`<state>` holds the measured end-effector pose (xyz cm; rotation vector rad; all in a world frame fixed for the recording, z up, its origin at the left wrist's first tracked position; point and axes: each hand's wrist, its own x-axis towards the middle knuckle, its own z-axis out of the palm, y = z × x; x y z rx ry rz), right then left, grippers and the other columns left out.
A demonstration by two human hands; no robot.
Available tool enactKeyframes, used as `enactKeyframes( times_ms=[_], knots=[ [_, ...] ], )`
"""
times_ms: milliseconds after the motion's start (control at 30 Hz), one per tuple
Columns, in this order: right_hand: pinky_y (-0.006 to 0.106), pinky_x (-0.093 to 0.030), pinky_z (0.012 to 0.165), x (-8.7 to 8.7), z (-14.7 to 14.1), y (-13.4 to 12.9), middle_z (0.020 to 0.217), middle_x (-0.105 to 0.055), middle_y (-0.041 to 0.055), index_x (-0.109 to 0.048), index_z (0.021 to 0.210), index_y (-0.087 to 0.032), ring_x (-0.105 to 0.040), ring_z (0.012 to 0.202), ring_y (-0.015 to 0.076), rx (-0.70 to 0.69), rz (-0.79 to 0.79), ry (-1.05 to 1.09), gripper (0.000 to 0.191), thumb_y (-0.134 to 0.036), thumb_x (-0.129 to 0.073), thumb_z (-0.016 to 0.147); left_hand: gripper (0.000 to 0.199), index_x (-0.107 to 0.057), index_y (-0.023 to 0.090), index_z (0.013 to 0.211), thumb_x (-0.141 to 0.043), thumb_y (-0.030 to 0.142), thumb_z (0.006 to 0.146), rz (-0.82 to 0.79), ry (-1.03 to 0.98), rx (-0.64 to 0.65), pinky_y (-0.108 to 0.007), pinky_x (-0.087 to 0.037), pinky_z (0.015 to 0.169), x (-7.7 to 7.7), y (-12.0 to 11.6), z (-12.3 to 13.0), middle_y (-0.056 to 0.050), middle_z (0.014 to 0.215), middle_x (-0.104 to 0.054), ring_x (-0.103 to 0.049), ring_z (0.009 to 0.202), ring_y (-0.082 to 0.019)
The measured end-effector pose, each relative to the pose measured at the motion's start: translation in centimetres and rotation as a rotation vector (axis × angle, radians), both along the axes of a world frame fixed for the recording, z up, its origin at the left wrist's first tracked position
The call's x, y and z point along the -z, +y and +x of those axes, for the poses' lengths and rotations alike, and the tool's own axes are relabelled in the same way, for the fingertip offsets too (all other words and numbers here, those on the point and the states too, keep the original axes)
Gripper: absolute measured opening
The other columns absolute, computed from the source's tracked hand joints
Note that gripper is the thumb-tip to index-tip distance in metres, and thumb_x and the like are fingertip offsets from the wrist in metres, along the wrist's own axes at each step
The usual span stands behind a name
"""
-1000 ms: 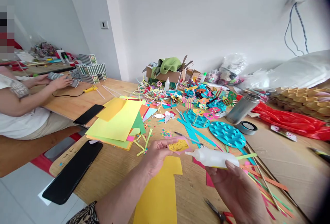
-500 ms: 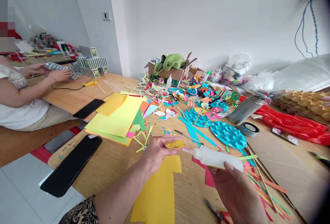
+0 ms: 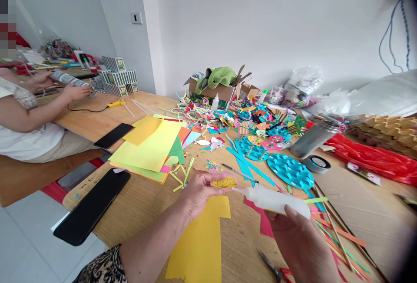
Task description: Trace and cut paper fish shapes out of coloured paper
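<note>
Between thumb and fingers, my left hand (image 3: 198,194) pinches a small paper piece (image 3: 224,182), yellow with a drawn fish and a pink border. My right hand (image 3: 298,235) is wrapped round a white squeeze glue bottle (image 3: 276,200), tipped on its side. Its thin nozzle points left, close to the right edge of the fish paper; whether it touches, I cannot tell. Below my left hand lies a yellow paper sheet (image 3: 198,244). A red paper piece (image 3: 265,222) sits partly under the bottle, and scissors (image 3: 272,268) with red handles lie near my right wrist.
Stacked coloured paper (image 3: 150,144) and two black phones (image 3: 93,207) lie left. Blue scalloped discs (image 3: 289,171), paper fish, a metal flask (image 3: 314,139) and a tape roll (image 3: 315,163) stand beyond my hands. At far left, another person's hands (image 3: 76,92) hold a grey patterned object.
The whole view has shifted slightly. Both hands keep nearly the same pose, with the bottle's nozzle still beside the fish paper.
</note>
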<state>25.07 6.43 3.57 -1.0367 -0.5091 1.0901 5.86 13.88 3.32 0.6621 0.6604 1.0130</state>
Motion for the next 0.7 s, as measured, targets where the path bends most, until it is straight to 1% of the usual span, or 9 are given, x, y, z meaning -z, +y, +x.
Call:
enactKeyframes(
  times_ms=[67,133,200,400,567,700],
  knots=[
    [0.026,-0.053,0.064,0.01,-0.02,-0.05,0.093,-0.068,0.0007,-0.068,0.090,-0.024,-0.062,0.084,0.0184,0.003,0.009,-0.010,0.022,-0.031,-0.072,0.070,0.043,-0.075,0.013,0.083,-0.087,0.013,0.042,-0.023,0.006,-0.012,-0.038,-0.048,0.090,0.14,0.04,0.03,-0.012,0.101,-0.071,-0.065,0.097,-0.027],
    [0.029,-0.054,0.068,0.05,-0.04,-0.07,0.095,-0.069,0.0010,-0.068,0.092,-0.024,-0.063,0.087,0.0201,0.001,0.013,-0.028,0.022,-0.032,-0.070,0.072,0.043,-0.075,0.013,0.084,-0.086,0.013,0.042,-0.028,0.007,-0.004,-0.038,-0.048,0.090,0.25,0.07,0.04,-0.011,0.098,-0.072,-0.066,0.095,-0.026],
    [0.032,-0.054,0.071,0.09,-0.02,-0.08,0.096,-0.070,0.0018,-0.068,0.094,-0.025,-0.064,0.089,0.0217,0.000,0.009,-0.043,0.024,-0.033,-0.070,0.072,0.044,-0.075,0.013,0.085,-0.086,0.013,0.043,-0.027,0.008,0.000,-0.038,-0.047,0.090,0.26,0.08,0.01,-0.012,0.099,-0.072,-0.066,0.096,-0.027],
    [0.034,-0.054,0.075,0.08,0.12,-0.14,0.097,-0.069,0.0032,-0.069,0.096,-0.024,-0.063,0.091,0.0228,-0.001,0.006,-0.035,0.027,-0.034,-0.071,0.070,0.041,-0.075,0.012,0.085,-0.085,0.012,0.045,-0.060,-0.003,0.014,-0.037,-0.047,0.091,0.00,0.16,-0.05,-0.014,0.103,-0.071,-0.064,0.102,-0.028],
    [0.028,-0.054,0.074,0.15,0.11,-0.11,0.099,-0.069,0.0006,-0.068,0.096,-0.025,-0.062,0.093,0.0192,-0.002,0.014,-0.018,0.025,-0.032,-0.071,0.072,0.040,-0.076,0.012,0.085,-0.084,0.010,0.046,-0.014,0.015,0.008,-0.036,-0.048,0.088,0.07,0.21,0.06,-0.012,0.098,-0.072,-0.066,0.097,-0.027],
    [0.031,-0.053,0.077,-0.03,-0.13,-0.17,0.097,-0.067,0.0010,-0.068,0.095,-0.025,-0.061,0.094,0.0206,-0.002,0.019,-0.030,0.025,-0.032,-0.072,0.071,0.040,-0.076,0.012,0.088,-0.080,0.009,0.049,-0.029,0.036,0.021,-0.035,-0.047,0.088,0.28,0.22,0.02,-0.013,0.097,-0.073,-0.066,0.095,-0.025]
  ],
)
